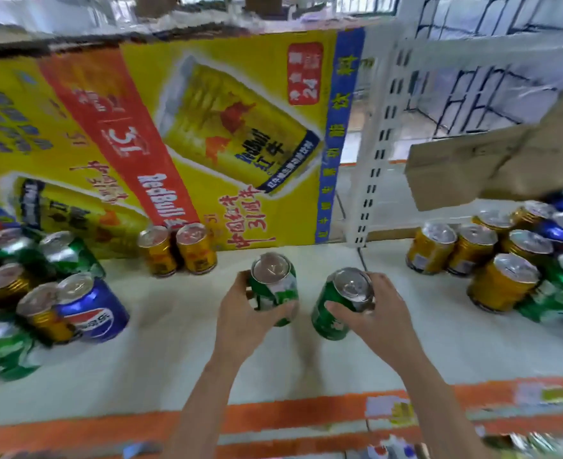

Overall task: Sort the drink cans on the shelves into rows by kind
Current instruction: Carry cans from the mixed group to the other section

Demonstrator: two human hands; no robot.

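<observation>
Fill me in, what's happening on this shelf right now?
A person is sorting drink cans. The left hand grips one green can and the right hand grips another green can, both in the open middle of the white shelf. Two gold cans stand together in front of the yellow Red Bull carton. Mixed clusters of gold, green and blue cans remain at the left and at the right.

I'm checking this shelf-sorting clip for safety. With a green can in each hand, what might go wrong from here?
The right hand holds its green can tilted near the top, so it might slip. The left hand and its green can sit close by, so the two cans may knock. The mixed cluster of cans to the left could topple if bumped.
</observation>
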